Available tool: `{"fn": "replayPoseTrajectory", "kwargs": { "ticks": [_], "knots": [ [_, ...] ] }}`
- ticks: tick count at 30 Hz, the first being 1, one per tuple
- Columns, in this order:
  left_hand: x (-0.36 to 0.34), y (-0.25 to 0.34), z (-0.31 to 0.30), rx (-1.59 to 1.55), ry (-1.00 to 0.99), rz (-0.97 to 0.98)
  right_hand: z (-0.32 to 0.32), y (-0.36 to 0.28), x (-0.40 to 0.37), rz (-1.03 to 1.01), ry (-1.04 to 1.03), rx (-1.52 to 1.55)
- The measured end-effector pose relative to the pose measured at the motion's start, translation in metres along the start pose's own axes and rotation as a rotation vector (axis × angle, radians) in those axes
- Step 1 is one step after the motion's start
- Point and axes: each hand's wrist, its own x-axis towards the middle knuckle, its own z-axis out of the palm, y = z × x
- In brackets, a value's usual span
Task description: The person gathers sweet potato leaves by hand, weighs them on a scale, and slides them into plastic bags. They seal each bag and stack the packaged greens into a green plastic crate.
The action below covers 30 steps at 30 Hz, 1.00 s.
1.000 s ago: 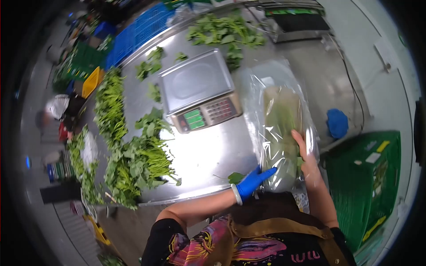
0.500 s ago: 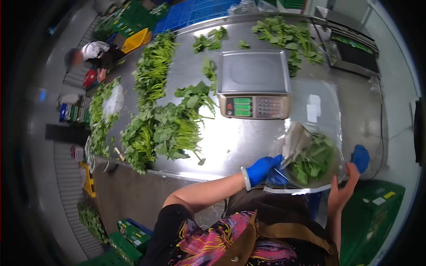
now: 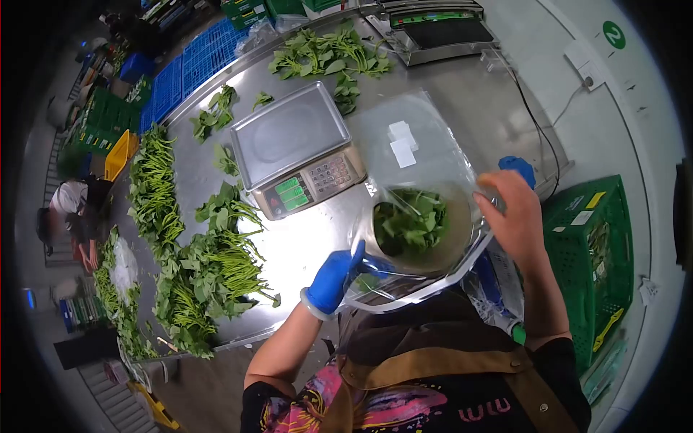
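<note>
My left hand (image 3: 333, 283), in a blue glove, pinches the near left edge of a clear plastic bag (image 3: 426, 289). Leafy greens (image 3: 415, 224) lie inside the bag, within a curved, translucent sheet or sleeve (image 3: 453, 238). At the bag's right edge is my bare right hand (image 3: 516, 213), its thumb and fingers apart. Beyond it a blue glove or cloth (image 3: 517, 171) rests on the metal table (image 3: 462, 94). A scale (image 3: 292, 141) with a lit green display stands left of the bag. White labels (image 3: 402, 143) lie on clear film behind the bag.
Bunches of greens (image 3: 155, 187) line the table's left side, and more (image 3: 328, 54) lie at the back. A sealing machine (image 3: 440, 29) stands at the back right. Green crates (image 3: 588, 267) are at the right. Another person (image 3: 72, 202) is at the far left.
The view has swung to the right, so the table and scale appear tilted and further left. The bag opening now shows wider, with the greens inside. Both hands remain at the bag's edges.
</note>
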Motion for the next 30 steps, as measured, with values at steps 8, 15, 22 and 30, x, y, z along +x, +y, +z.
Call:
{"fn": "replayPoseTrajectory", "kwargs": {
  "ticks": [8, 15, 22, 30],
  "knots": [
    [0.008, -0.007, 0.016, 0.248, 0.071, -0.175, 0.047, -0.073, -0.034, -0.481, -0.525, -0.178],
    [0.002, -0.007, -0.005, -0.08, -0.003, -0.135, -0.133, -0.087, 0.0, -0.317, 0.289, 0.251],
    [-0.014, -0.021, -0.008, -0.235, -0.154, -0.107, -0.117, 0.015, 0.008, -0.375, 0.388, 0.197],
    [-0.023, -0.021, -0.012, -0.195, -0.102, -0.104, 0.032, 0.043, -0.009, 0.209, -0.55, 0.489]
  ]
}}
